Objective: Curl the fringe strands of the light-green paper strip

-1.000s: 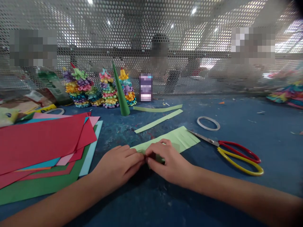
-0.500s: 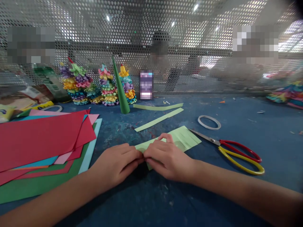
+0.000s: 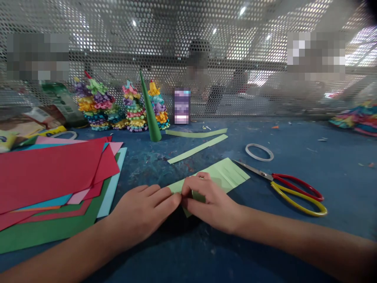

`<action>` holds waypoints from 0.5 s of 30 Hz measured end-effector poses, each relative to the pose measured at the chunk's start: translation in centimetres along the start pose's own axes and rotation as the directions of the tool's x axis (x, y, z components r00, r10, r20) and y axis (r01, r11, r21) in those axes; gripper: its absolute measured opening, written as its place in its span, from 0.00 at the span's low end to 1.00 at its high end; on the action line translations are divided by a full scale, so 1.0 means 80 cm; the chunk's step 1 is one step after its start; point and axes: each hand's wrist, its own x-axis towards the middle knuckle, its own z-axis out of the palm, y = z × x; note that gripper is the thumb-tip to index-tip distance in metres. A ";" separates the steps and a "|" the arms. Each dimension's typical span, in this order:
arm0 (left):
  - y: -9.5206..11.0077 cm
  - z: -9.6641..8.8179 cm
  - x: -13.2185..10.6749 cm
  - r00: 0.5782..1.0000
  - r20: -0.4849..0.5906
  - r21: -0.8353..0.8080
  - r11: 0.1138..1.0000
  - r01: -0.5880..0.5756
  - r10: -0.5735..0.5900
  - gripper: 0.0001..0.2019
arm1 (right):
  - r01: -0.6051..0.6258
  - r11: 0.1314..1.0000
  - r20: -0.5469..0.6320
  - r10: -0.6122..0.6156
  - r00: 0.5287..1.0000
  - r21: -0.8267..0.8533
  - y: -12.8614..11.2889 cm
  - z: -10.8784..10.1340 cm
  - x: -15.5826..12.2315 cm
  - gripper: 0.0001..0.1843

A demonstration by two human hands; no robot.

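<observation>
The left hand (image 3: pixel 147 206) lies palm down with its fingers bent and close together, over the left end of a light green paper (image 3: pixel 218 175); its fingertips are tucked out of sight, so I cannot tell how firmly they grip. The right hand (image 3: pixel 210 200) is half curled, thumb and forefinger tips brought together on the paper beside the left hand, with a small gap inside the curl. The paper lies on the blue table (image 3: pixel 338 169) in front of the person, its long axis slanting from near left to far right, the creased right end pointing towards the scissors (image 3: pixel 267 176). Both hands cover its near left part, and a corner peeps out below the right hand. The scissors' tip is just beside that right end; whether they touch is hard to tell. Beyond lie two narrow green strips (image 3: pixel 198 149), roughly along the same slant, and a white ring (image 3: pixel 259 152). A green cone (image 3: pixel 151 122) stands upright, hiding part of the curly paper trees (image 3: pixel 137 112). The coloured sheets (image 3: pixel 50 173) are cut off at the left edge, and people behind the perforated screen (image 3: pixel 118 39) are blurred
</observation>
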 end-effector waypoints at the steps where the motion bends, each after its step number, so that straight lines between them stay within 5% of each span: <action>1: 0.000 0.000 0.001 1.000 -0.003 0.000 1.000 0.001 -0.001 0.08 | 0.004 1.000 -0.002 -0.004 1.000 -0.009 0.000 0.000 0.000 0.07; 9: -0.001 0.001 0.003 0.997 -0.003 -0.059 0.995 0.074 -0.075 0.07 | 0.152 0.961 -0.028 -0.162 0.986 -0.230 0.003 0.002 -0.006 0.05; 15: 0.001 -0.001 0.004 0.996 0.024 -0.069 0.994 0.087 -0.086 0.08 | 0.119 0.965 -0.015 -0.126 0.992 -0.233 0.003 0.003 -0.003 0.04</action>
